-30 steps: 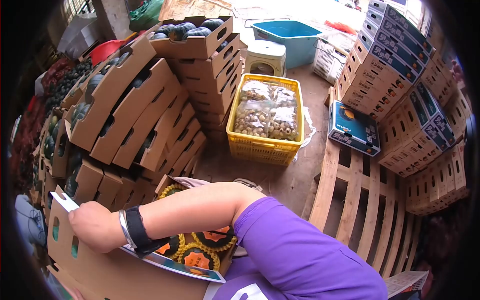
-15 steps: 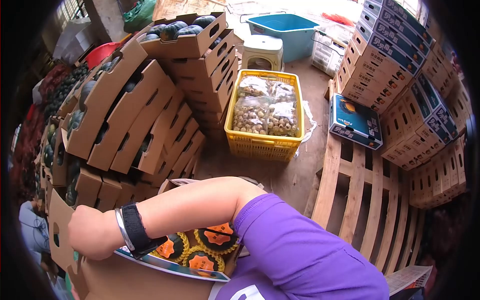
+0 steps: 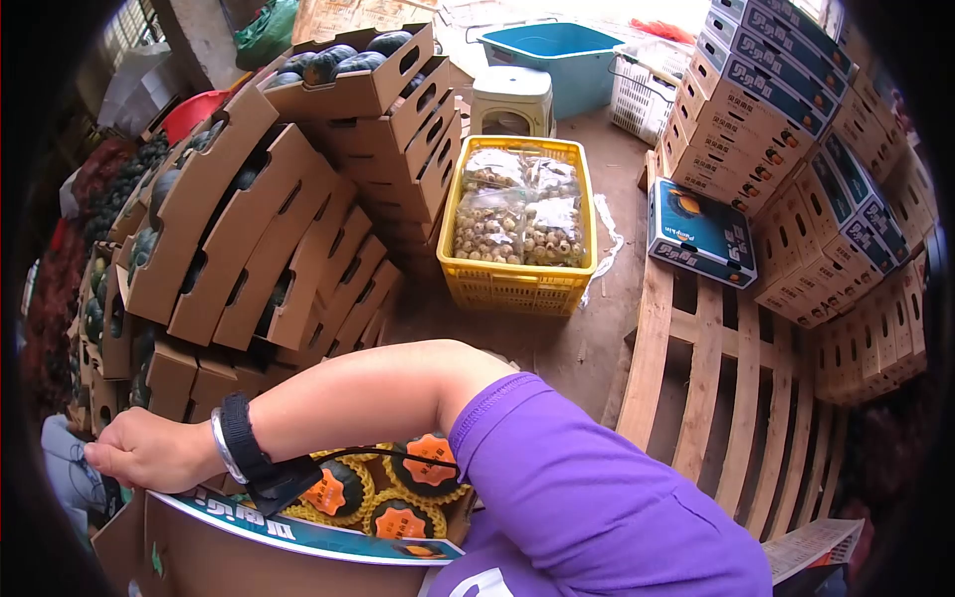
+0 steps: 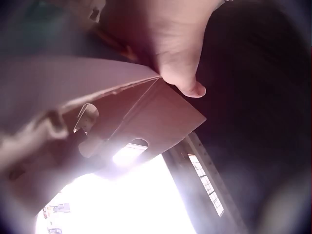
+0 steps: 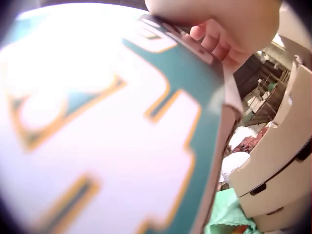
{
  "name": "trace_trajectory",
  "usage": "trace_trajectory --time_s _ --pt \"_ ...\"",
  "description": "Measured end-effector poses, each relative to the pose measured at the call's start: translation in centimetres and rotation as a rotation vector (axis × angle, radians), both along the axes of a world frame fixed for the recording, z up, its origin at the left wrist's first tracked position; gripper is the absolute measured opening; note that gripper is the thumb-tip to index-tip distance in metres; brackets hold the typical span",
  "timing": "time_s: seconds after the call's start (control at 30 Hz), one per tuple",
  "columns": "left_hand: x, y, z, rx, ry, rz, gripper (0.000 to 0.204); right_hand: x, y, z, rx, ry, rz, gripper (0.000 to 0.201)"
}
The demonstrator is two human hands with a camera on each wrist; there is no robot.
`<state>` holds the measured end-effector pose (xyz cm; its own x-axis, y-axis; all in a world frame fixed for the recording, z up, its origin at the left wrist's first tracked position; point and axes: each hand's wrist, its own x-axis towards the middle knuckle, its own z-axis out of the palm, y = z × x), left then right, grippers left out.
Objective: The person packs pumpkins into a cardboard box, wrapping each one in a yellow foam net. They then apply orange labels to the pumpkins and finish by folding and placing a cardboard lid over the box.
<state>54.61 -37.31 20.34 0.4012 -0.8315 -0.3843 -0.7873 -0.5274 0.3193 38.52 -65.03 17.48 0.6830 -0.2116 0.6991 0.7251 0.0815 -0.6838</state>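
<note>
My right hand [image 3: 154,453] grips the far left corner of a cardboard carton lid [image 3: 269,567], thumb pointing left. The lid is plain brown on the face toward me, with a teal printed strip along its upper edge. In the right wrist view its teal lettered face [image 5: 187,131] fills the frame, with curled fingers [image 5: 214,44] at its edge. My left hand [image 4: 180,53], outside the head view, holds a cardboard edge with its thumb; its other fingers are hidden. Dark green pumpkins [image 3: 428,463] with orange labels and yellow foam nets lie in a box behind the lid, partly covered by my forearm.
Stacked brown cartons [image 3: 239,219] of dark pumpkins stand at the left. A yellow crate [image 3: 517,279] of bagged round produce sits ahead. At the right are a wooden pallet [image 3: 696,388], a teal Pumpkin carton [image 3: 701,234] and stacks of printed cartons [image 3: 741,139].
The upright brown panel with hand holes at the left has folded down and away. My right hand has shifted left to the corner, and more teal lettering shows along the lid's edge.
</note>
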Motion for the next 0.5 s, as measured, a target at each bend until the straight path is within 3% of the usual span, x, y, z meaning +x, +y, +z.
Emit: trace_trajectory --time_s 0.03,0.1,0.17,0.23,0.27,0.37,0.43,0.5 --pt "0.2 -0.1 0.2 -0.013 0.011 0.004 0.074 0.0 -0.3 -0.1 0.003 0.003 -0.005 0.051" --pt "0.2 -0.2 0.2 0.004 0.005 -0.012 0.076 0.3 -0.6 -0.1 -0.221 0.039 -0.160 0.050" --pt "0.2 0.2 0.1 0.000 0.016 -0.020 0.077 0.7 0.2 0.2 -0.212 0.022 -0.157 0.058" --pt "0.4 0.2 -0.1 -0.004 0.026 -0.025 0.078 0.5 0.9 0.8 -0.115 -0.110 -0.050 0.067" --pt "0.3 0.0 -0.2 -0.001 0.033 -0.031 0.079 1.1 0.6 0.7 -0.180 0.074 -0.059 0.074" --pt "0.6 -0.2 -0.4 0.000 0.049 -0.048 0.081 1.9 -0.4 -0.1 0.145 0.271 0.225 0.050" --pt "0.8 -0.1 -0.7 -0.009 0.064 -0.057 0.082 1.8 -1.2 -0.7 0.049 0.362 0.275 0.039" --pt "1.1 -0.3 -0.8 -0.016 0.076 -0.077 0.083 3.0 -1.5 -1.5 -0.542 0.215 0.341 0.044"
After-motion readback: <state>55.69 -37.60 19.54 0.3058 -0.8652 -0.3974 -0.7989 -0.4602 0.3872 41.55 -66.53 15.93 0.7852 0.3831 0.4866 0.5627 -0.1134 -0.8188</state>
